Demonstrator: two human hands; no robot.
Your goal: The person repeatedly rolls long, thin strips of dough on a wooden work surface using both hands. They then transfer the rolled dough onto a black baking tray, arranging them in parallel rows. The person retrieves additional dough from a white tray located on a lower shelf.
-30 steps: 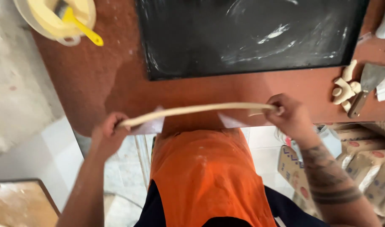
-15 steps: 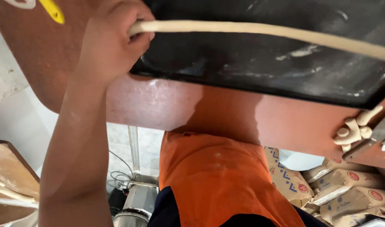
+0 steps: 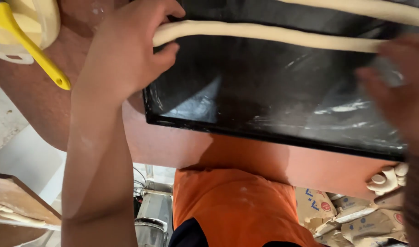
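Observation:
A long rope of pale dough (image 3: 273,35) stretches across a black baking tray (image 3: 246,123) on a reddish-brown table (image 3: 246,158). My left hand (image 3: 127,50) grips the rope's left end at the tray's left edge. My right hand (image 3: 397,87), blurred, holds the rope's right end over the tray. A second dough rope (image 3: 374,11) lies farther back in the tray, along the top of the view.
A cream bowl with a yellow-handled tool (image 3: 26,41) sits at the table's far left. Small dough pieces (image 3: 388,178) lie at the table's near right edge. Paper sacks (image 3: 351,219) are stacked on the floor at the right; a wooden board (image 3: 17,201) is at lower left.
Both hands carried the dough rope from over the table's near edge forward and brought it down over the black tray. The view moved closer to the tray.

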